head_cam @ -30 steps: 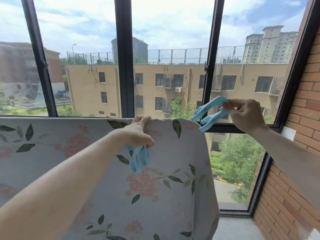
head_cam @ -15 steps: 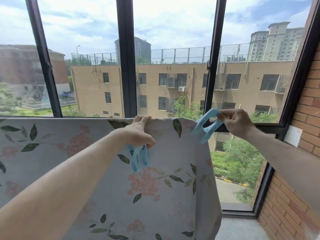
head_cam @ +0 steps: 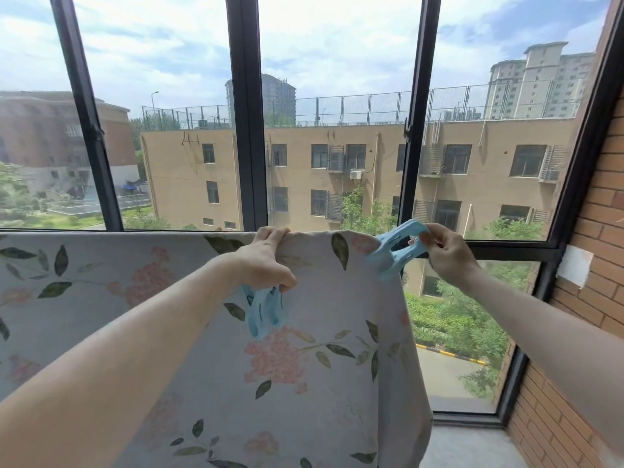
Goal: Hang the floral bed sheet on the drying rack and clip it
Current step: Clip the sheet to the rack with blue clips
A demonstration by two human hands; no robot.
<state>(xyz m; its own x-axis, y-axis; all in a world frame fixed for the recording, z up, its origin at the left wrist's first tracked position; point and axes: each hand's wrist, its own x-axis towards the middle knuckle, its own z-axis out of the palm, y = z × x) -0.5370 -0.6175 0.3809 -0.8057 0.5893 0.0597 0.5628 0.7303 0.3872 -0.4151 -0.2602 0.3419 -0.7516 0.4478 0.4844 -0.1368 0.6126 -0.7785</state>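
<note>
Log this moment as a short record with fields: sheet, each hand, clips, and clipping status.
sheet: floral bed sheet draped over a bar hidden beneath it
left hand: fingers over the sheet's top edge, gripping spare blue clips
right hand: pinching blue clip open at the sheet's right corner
status: clip not yet released

Enclosed home balcony: dark-framed windows [head_cam: 248, 130], brick wall [head_cam: 604, 231], floral bed sheet [head_cam: 169, 332] drying, apartment blocks [head_cam: 337, 170] outside.
</note>
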